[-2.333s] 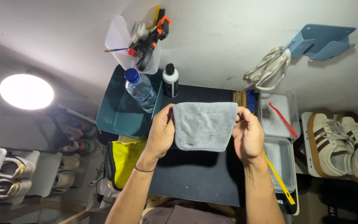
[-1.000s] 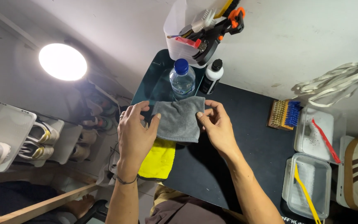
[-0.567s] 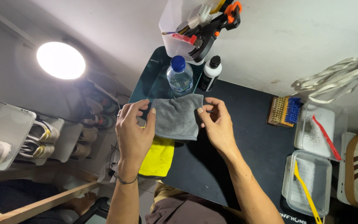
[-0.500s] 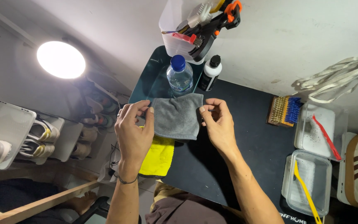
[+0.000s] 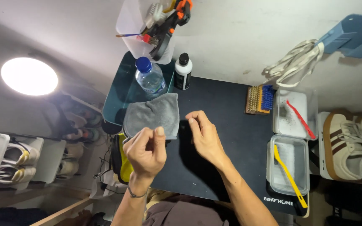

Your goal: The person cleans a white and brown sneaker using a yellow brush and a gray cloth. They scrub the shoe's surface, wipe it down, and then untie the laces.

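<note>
A grey microfibre cloth [image 5: 151, 115] lies flat at the left edge of the black mat [image 5: 227, 138], partly over the rim of a teal tub [image 5: 116, 98]. My left hand [image 5: 146, 151] hovers just in front of the cloth's near edge. Its fingers are curled and the thumb is pressed to the forefinger, with nothing seen in them. My right hand [image 5: 204, 136] is over the mat just right of the cloth, fingers apart and empty. A yellow cloth [image 5: 124, 165] hangs below the grey one at the table's left edge.
A water bottle [image 5: 149, 79] stands in the tub, with a small white bottle [image 5: 183, 71] beside it and a clear bin of tools [image 5: 135, 25] behind. On the right are a brush [image 5: 259, 99], two clear trays [image 5: 294, 121], white laces [image 5: 292, 62] and striped sneakers [image 5: 348, 142]. A round lamp [image 5: 29, 76] glows at left.
Both hands held the grey cloth up by its top corners. It now lies on the mat's left edge, and both hands have let go and drawn back toward me.
</note>
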